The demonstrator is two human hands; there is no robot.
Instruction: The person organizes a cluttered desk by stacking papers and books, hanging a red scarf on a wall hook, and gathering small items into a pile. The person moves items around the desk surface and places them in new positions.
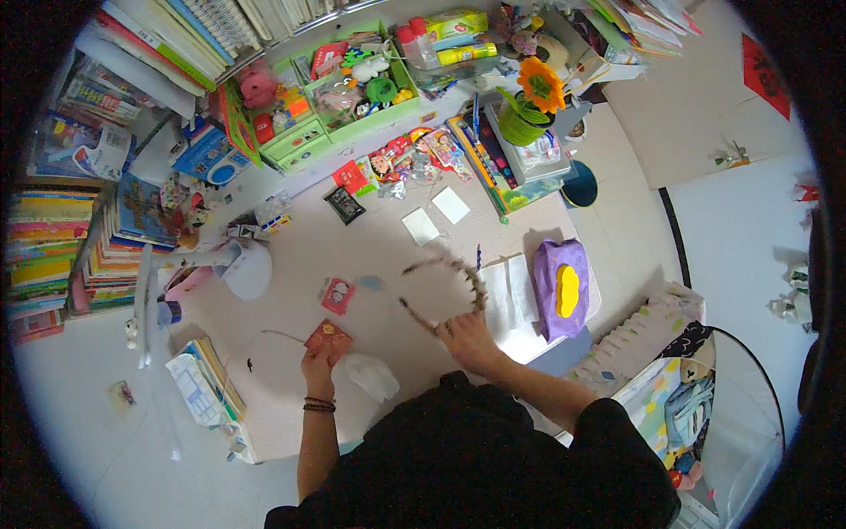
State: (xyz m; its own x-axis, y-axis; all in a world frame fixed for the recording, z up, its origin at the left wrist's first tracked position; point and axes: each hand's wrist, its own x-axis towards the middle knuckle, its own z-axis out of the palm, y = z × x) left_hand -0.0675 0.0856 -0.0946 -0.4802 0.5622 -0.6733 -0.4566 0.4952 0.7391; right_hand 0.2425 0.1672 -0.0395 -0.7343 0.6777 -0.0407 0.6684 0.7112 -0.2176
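The two hands are apart over the counter [295, 260]. The left hand [319, 363] pinches a reddish-brown square packet [330, 338] by its near edge, and a thin cord [284, 336] runs out to the left from beside it. The right hand [471, 342] is closed on one end of a dark curved band [480, 294] with a toothed edge; motion blurs the band, and its loop opens toward the left, beyond the fingers. Dark bracelets [319, 405] circle the left wrist. Just right of the left hand, between the two hands, lies a crumpled whitish wrapper [370, 376]. Just beyond the left hand's packet is a small red and pink packet [337, 296], with a bluish blurred thing [371, 283] to its right, too indistinct to name. To the right of the right hand and a little farther out lies a white sheet [511, 289], then a purple pouch [555, 291] bearing a yellow shape. Well beyond both hands are two white squares [436, 217] side by side and, left of them, a black packet [344, 204]. Farther out stands a green organizer [304, 144] filled with toys. Left of the left hand, at the counter's edge, books [216, 375] lie stacked.
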